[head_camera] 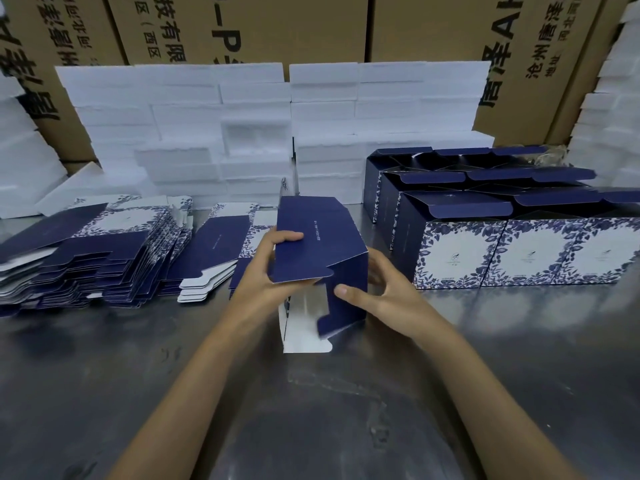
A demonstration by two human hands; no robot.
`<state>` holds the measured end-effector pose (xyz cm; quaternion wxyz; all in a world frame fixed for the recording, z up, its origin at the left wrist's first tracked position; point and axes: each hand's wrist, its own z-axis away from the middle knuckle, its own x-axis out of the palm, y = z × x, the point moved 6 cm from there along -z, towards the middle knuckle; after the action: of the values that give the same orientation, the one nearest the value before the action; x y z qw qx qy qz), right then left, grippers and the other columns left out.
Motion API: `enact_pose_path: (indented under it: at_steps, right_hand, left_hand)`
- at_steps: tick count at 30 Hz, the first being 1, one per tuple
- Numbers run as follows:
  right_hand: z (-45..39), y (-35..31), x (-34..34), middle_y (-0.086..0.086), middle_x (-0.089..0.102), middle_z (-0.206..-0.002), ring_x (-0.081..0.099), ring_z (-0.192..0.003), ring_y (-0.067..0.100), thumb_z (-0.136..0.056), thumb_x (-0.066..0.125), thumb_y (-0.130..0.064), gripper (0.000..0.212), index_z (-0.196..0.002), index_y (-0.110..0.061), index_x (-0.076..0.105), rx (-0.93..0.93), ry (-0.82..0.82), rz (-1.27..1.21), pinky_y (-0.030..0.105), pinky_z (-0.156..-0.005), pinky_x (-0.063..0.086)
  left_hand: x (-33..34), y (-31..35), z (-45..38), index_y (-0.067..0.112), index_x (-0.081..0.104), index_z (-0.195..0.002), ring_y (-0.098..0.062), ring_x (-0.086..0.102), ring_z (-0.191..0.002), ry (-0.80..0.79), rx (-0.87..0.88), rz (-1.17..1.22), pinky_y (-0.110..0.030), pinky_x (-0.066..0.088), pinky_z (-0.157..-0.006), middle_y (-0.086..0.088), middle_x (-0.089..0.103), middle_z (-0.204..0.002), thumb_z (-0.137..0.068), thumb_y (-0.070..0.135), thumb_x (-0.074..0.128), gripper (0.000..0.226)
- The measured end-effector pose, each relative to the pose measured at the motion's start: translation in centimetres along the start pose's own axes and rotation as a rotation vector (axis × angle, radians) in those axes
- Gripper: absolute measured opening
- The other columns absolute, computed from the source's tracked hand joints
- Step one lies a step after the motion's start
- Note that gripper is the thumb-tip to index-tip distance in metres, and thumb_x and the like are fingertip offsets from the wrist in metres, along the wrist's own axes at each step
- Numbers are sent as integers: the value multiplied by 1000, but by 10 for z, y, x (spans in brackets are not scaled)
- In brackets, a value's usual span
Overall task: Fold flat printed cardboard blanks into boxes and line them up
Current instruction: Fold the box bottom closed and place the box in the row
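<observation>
A dark blue printed box [318, 244], half folded, stands in the middle of the steel table with its white inside showing toward me. My left hand [266, 268] grips its left wall, thumb on the top panel. My right hand [377, 289] holds the right wall, thumb pressing on a blue end flap. Flat blanks [104, 261] lie fanned in stacks at the left, with a smaller stack [221, 247] beside them. Several folded boxes [502, 230] with blue floral fronts stand in rows at the right, their top flaps open.
White foam trays [214, 133] are stacked in a wall behind the work area, with more foam at the far left and far right. Large brown cartons [284, 26] stand behind them. The steel table [311, 410] stretches toward me.
</observation>
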<state>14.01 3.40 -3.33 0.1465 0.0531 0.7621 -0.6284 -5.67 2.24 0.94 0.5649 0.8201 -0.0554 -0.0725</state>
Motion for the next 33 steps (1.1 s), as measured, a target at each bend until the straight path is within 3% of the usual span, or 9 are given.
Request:
enact_pose_path:
  at_steps: [3, 5, 8, 11, 14, 17, 20, 24, 33]
  right_hand:
    - [-1, 0, -3, -14, 58, -140, 59, -121, 5, -87, 78, -43, 64, -142, -39, 45, -22, 124, 74, 33, -103, 52]
    - [1, -2, -3, -17, 58, -137, 61, -114, -2, -86, 79, -45, 65, -141, -40, 45, -31, 131, 103, 24, -98, 53]
    - [2, -4, -1, -23, 59, -130, 59, -102, -17, -81, 84, -44, 68, -137, -45, 45, -29, 62, 148, 5, -79, 48]
    - [2, -3, -2, -20, 63, -114, 65, -92, -2, -76, 88, -43, 55, -119, -40, 52, -11, 51, 253, 12, -75, 51]
    - [2, 1, -9, -12, 64, -79, 58, -71, 2, -72, 86, -54, 37, -81, -27, 62, 16, 39, 526, 16, -60, 43]
    - [2, 10, -5, -12, 59, -55, 54, -56, 3, -80, 80, -54, 43, -61, -19, 63, 37, -43, 634, 17, -52, 37]
    - [-1, 14, -1, -10, 50, -48, 45, -49, 6, -86, 77, -44, 47, -58, -16, 54, 25, -32, 607, 15, -46, 32]
    - [-1, 15, 0, -9, 44, -45, 40, -47, 8, -89, 74, -40, 47, -61, -12, 51, 25, -35, 585, 16, -45, 30]
    - [4, -10, -4, -8, 34, -45, 32, -49, 11, -92, 74, -34, 54, -55, -16, 39, -118, 70, 513, 18, -48, 31]
  left_hand:
    - [5, 3, 1, 26, 56, -124, -11, 59, -122, -8, 14, -79, -33, 53, -97, 6, 54, -138, -59, 31, 86, 72]
    - [5, 4, 0, 25, 57, -122, -8, 50, -133, 44, 47, -133, -38, 48, -105, 4, 49, -144, -66, 16, 89, 65]
    - [-3, 7, -1, 32, 66, -113, 13, 24, -143, 119, 172, -267, -14, 41, -101, 11, 27, -160, -72, 3, 86, 54]
    - [-10, 8, -1, 36, 73, -105, 0, 33, -145, 130, 245, -268, -28, 43, -109, 9, 30, -161, -73, 1, 86, 49]
    - [-12, 4, -1, 37, 76, -103, -4, 42, -140, 162, 228, -197, -42, 44, -109, 10, 40, -155, -66, 11, 84, 45]
    - [-11, 4, 0, 32, 75, -106, -1, 45, -137, 145, 229, -187, -30, 47, -104, 8, 44, -153, -66, 14, 82, 44]
    - [-11, 4, -2, 27, 73, -106, 6, 46, -133, 126, 218, -197, -14, 44, -95, 5, 44, -152, -65, 10, 83, 47]
    - [-10, 7, -2, 26, 71, -106, 15, 44, -129, 116, 212, -244, -10, 41, -94, 2, 43, -152, -70, -12, 81, 53]
    - [-8, 8, -2, 26, 71, -106, 17, 44, -127, 126, 219, -232, -11, 42, -95, 3, 43, -152, -72, -13, 79, 52]
